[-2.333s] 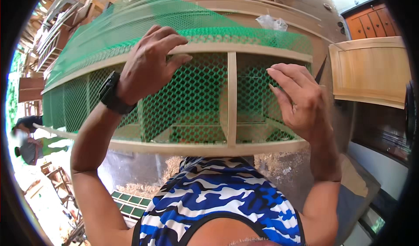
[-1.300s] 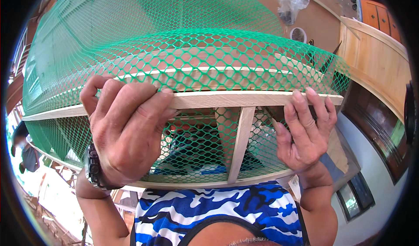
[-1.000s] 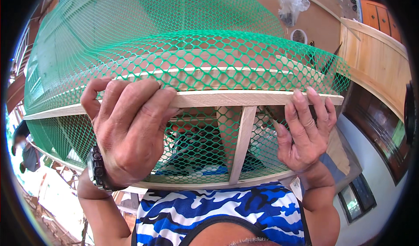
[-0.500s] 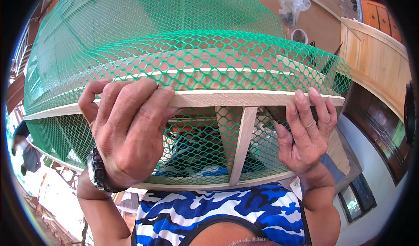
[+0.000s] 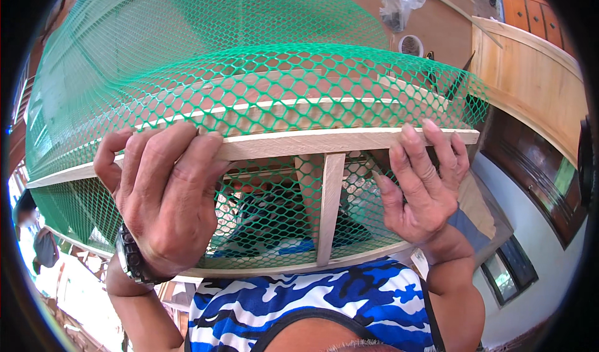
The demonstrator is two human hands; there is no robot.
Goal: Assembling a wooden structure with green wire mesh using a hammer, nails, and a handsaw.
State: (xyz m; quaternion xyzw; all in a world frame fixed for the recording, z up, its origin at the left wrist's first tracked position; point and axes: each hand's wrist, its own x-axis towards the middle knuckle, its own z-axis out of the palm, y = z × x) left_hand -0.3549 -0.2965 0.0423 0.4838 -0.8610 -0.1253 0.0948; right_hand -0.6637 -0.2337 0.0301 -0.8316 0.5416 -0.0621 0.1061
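Observation:
A pale wooden frame (image 5: pixel 284 143) with green plastic mesh (image 5: pixel 268 208) across it stands before my chest. My left hand (image 5: pixel 165 202), a dark watch on its wrist, closes over the top rail left of the middle. Its fingertips, partly hidden, meet the rail's upper edge. Near the rail's right end, my right hand (image 5: pixel 424 190) holds the same rail, fingertips at its upper edge and thumb bent below it. Between the hands, a short wooden upright (image 5: pixel 331 208) joins the top rail to the lower rail (image 5: pixel 299 269). Loose mesh (image 5: pixel 299 87) bulges up and away beyond the top rail.
Beyond the mesh, a clear plastic bag (image 5: pixel 397 1) and a round white container (image 5: pixel 410 45) lie on a brown surface. A light wooden panel (image 5: pixel 530 65) stands at the right, near a dark wooden door (image 5: pixel 530 180) and a white wall (image 5: pixel 486 314).
The frame and both hands have shifted slightly left in the view, along with the surroundings. Both hands keep their hold on the top rail.

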